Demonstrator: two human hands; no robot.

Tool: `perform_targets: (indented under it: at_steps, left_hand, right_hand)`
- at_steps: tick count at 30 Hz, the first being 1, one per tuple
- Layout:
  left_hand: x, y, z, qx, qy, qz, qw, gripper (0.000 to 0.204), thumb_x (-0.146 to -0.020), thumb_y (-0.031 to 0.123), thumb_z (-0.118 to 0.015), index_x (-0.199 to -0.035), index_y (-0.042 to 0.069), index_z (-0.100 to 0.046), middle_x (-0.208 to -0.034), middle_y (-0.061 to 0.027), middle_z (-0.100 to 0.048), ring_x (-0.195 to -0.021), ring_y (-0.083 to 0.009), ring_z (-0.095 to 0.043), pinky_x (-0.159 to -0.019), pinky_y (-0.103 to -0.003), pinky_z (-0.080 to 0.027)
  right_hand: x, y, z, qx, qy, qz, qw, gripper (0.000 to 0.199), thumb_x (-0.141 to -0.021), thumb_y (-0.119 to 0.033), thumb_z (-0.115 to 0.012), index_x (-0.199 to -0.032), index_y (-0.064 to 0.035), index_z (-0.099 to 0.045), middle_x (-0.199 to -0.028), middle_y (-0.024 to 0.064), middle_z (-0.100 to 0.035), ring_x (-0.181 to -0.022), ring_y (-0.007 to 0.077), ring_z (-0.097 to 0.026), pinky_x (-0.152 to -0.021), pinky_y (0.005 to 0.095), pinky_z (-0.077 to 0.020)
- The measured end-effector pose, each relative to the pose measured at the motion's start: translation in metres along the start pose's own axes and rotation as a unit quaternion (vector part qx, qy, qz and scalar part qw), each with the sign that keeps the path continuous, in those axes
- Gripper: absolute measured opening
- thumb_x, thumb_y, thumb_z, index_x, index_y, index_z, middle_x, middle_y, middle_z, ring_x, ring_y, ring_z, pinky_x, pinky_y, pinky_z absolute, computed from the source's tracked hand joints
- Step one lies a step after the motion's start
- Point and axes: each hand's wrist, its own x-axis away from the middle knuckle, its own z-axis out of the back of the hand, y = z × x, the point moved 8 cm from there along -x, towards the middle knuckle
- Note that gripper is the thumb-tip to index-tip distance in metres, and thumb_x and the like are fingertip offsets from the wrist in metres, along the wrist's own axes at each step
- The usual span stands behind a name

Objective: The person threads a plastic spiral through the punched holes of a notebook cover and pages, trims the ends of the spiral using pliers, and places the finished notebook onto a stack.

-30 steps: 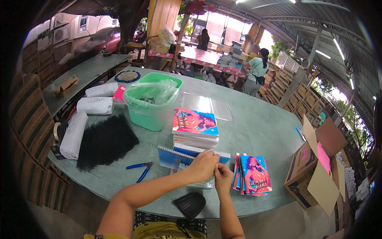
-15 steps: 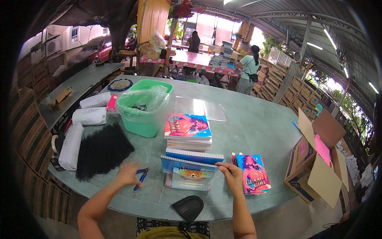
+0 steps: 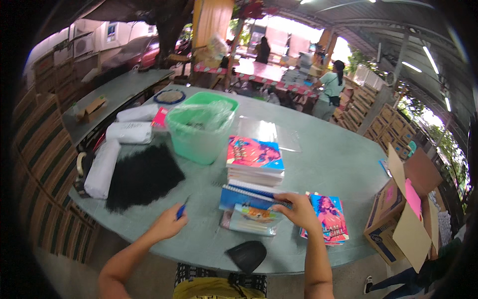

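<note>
A single head-worn fisheye camera looks steeply down and forward over a rounded grey-green table, from the near edge where the wearer sits. The wearer's forearms enter from the bottom of the frame, with the left hand and right hand close beneath the lens. The view faces across the table toward an open-sided roofed work area in the distance. The wide lens bends the table's edge and darkens the corners. No second view shows here, so nothing overlaps.

Left hand closed in a grip, right hand palm down, fingers spread forward
</note>
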Motion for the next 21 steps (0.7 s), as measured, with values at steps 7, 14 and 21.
perform_targets:
  at_steps: [7, 14, 21]
  left_hand:
    - [-0.021, 0.072, -0.034, 0.146, -0.091, 0.013, 0.985, 0.032, -0.083, 0.022, -0.050, -0.108, 0.004, -0.053, -0.082, -0.0052, -0.058, -0.069, -0.0126, -0.056, -0.062, -0.028, -0.045]
    - [-0.042, 0.068, -0.037, 0.182, -0.101, 0.039, 0.977, 0.036, -0.082, 0.025, -0.049, -0.112, 0.004, -0.054, -0.081, -0.0057, -0.061, -0.071, -0.0146, -0.059, -0.062, -0.028, -0.045]
    - [-0.058, 0.078, -0.024, -0.106, -0.031, -0.061, 0.992, 0.028, -0.083, 0.029, -0.055, -0.092, 0.002, -0.059, -0.075, -0.0126, -0.061, -0.073, -0.0168, -0.062, -0.064, -0.033, -0.047]
  right_hand:
    - [-0.079, -0.074, -0.091, 0.053, -0.069, 0.038, 0.996, 0.029, -0.076, -0.014, -0.066, -0.103, -0.0035, -0.063, -0.095, 0.0191, -0.064, -0.089, 0.0354, -0.061, -0.077, 0.0410, -0.0478]
    - [-0.087, -0.075, -0.094, -0.077, -0.095, 0.045, 0.992, 0.032, -0.073, 0.008, -0.059, -0.101, -0.0056, -0.067, -0.091, 0.0118, -0.067, -0.083, 0.0228, -0.062, -0.074, 0.0325, -0.0477]
    - [-0.085, -0.077, -0.093, -0.027, -0.035, 0.148, 0.988, 0.027, -0.069, 0.007, -0.062, -0.092, -0.0041, -0.069, -0.097, 0.0130, -0.061, -0.079, 0.0239, -0.060, -0.070, 0.0321, -0.0486]
